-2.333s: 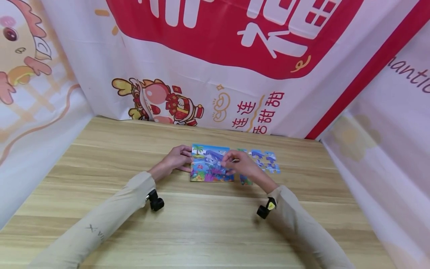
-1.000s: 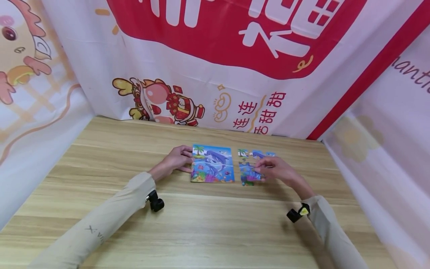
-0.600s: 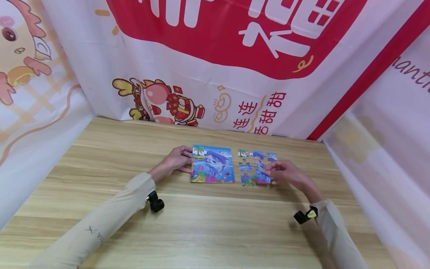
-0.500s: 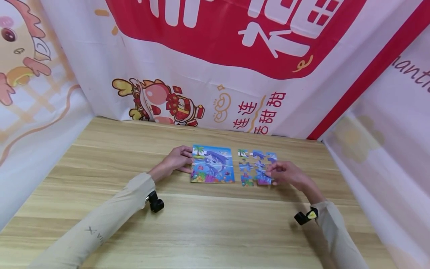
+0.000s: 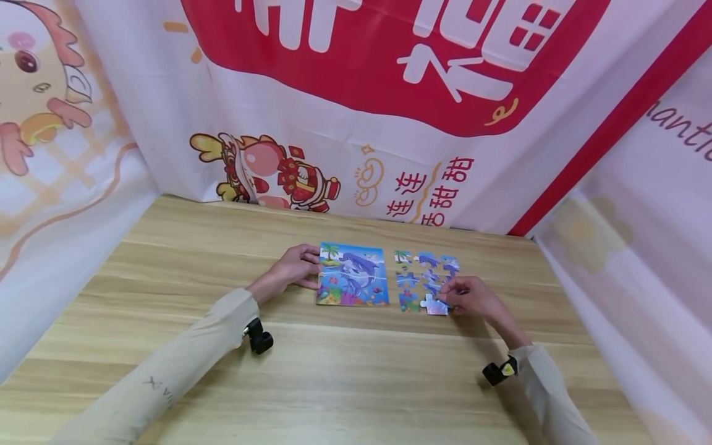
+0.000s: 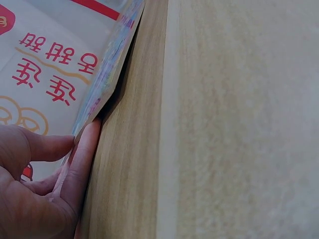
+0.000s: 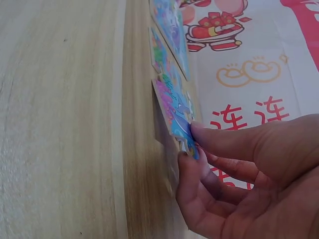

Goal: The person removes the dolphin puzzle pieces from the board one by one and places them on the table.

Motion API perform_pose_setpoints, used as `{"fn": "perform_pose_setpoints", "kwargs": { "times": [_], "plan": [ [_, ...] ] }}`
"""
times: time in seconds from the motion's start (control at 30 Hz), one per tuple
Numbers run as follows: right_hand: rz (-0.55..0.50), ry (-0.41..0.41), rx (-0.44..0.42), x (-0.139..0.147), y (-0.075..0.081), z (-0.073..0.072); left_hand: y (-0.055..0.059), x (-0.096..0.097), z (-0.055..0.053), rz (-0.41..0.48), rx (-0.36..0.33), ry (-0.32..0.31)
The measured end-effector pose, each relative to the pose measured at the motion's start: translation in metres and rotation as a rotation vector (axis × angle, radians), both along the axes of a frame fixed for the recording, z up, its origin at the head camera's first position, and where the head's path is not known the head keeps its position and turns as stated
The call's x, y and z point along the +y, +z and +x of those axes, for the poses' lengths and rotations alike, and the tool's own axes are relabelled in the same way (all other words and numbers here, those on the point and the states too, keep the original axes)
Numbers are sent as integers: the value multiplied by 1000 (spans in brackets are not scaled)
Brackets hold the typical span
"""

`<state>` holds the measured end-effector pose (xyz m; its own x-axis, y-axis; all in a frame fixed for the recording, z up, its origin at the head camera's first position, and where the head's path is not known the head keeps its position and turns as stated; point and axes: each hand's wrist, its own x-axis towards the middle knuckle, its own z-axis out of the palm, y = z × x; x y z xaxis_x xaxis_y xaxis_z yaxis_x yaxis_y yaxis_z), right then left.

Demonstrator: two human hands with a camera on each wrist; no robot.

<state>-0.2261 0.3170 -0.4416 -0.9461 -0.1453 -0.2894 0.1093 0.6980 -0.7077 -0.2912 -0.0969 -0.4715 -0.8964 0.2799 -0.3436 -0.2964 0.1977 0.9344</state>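
Note:
A picture board with a dolphin and reef scene (image 5: 351,275) lies on the wooden table. At its left edge is my left hand (image 5: 288,271); in the left wrist view the extended fingers (image 6: 84,154) touch the board's edge. Just right of the board, loose jigsaw pieces (image 5: 408,279) with a matching picture lie in rows, slightly apart. My right hand (image 5: 473,296) pinches a jigsaw piece (image 5: 437,305) between thumb and fingers at the near side of these rows. That piece is tilted and catches the light; its purple and blue print shows in the right wrist view.
The wooden table (image 5: 334,383) stretches toward me. A white and red printed cloth (image 5: 311,99) hangs behind its far edge, with more cloth walls at left and right. A small black camera (image 5: 258,339) juts from each sleeve.
My right hand has moved from over the board to the loose pieces at right, then slightly nearer me, tilting a pinched jigsaw piece. My left hand has stayed at the board's edge.

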Motion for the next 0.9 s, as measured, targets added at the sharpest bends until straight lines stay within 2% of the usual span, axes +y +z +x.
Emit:
{"fn": "perform_pose_setpoints", "kwargs": {
  "times": [0.3,0.47,0.67,0.9],
  "plan": [
    [98,-44,17,-4,0,1,-1,0,1,4,1,-5],
    [133,-23,73,-4,-3,0,1,-1,2,11,13,-10],
    [150,6,106,-4,-9,-1,1,-2,3,14,17,-9],
    [140,-39,161,-2,-15,-2,0,-1,3,19,16,-6]
  ]
}}
